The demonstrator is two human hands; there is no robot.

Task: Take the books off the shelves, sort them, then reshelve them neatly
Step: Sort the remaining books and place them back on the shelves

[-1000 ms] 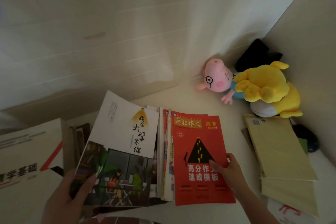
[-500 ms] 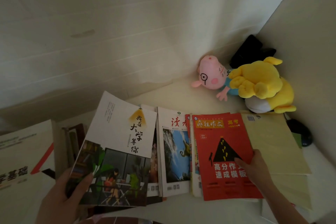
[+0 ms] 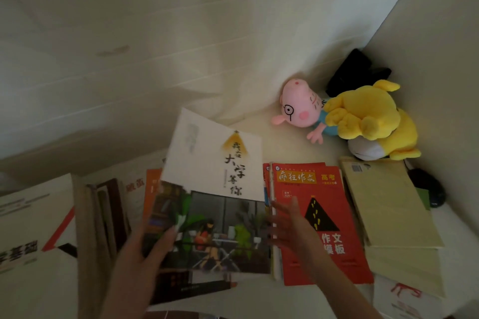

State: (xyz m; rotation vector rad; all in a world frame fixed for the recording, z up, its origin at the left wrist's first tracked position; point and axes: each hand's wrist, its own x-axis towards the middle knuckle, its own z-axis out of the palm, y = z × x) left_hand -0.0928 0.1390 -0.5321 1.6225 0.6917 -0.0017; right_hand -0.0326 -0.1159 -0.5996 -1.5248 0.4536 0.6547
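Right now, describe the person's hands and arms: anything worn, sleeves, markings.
The left hand and right hand are bare, with no gloves, and no ring, watch or bracelet shows. No sleeve is in view up to the frame's lower edge. The right hand is blurred, so small details there cannot be told.

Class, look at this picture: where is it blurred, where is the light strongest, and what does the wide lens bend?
Head view: motion blur smears the right hand and the left hand gripping the white book; the red book has a readable title; dim overall, brightest on the wall above the pig toy; wall grooves bow slightly from the wide lens.
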